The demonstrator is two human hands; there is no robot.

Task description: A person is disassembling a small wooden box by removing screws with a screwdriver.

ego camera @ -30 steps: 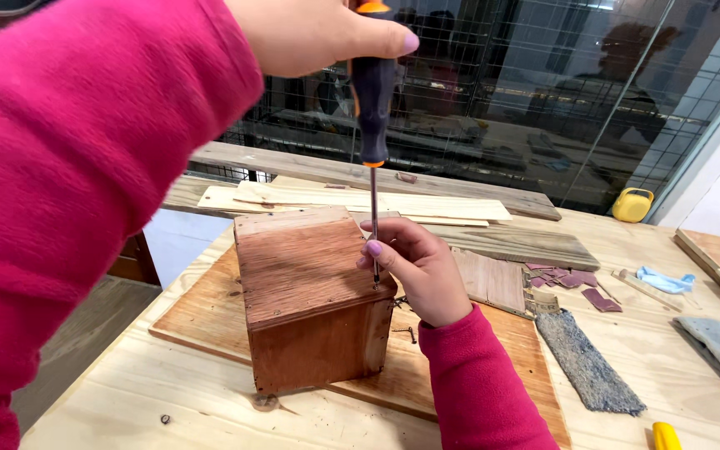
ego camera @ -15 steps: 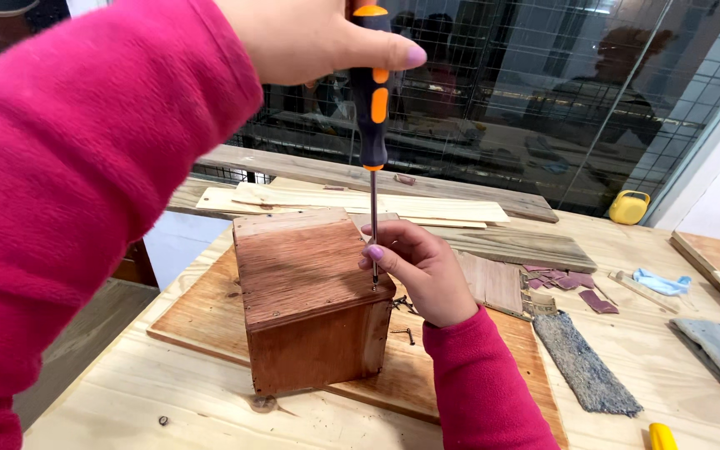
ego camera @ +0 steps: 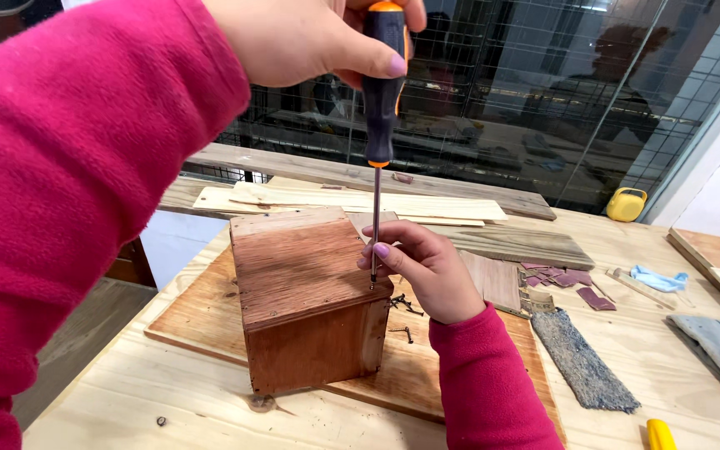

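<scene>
Screwdriver (ego camera: 382,92) is standing upright on the wooden box (ego camera: 306,292) near the workbench's (ego camera: 202,408) front edge; I'm gripping its handle with my left hand (ego camera: 310,37), right hand (ego camera: 427,271) pinching the shaft.

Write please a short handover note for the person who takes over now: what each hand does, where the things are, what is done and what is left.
Left hand: wrapped around the handle of the black-and-orange screwdriver, held upright.
Right hand: its fingers pinch the shaft low down and steady the tip at the near right corner of the box top.
Wooden box: stands on a flat board on the workbench.
Loose screws: on the board, right of the box.
Done: lid panel lies on the box.
Left: the screw under the tip seems not yet fully in; I cannot tell about the other corners.
</scene>
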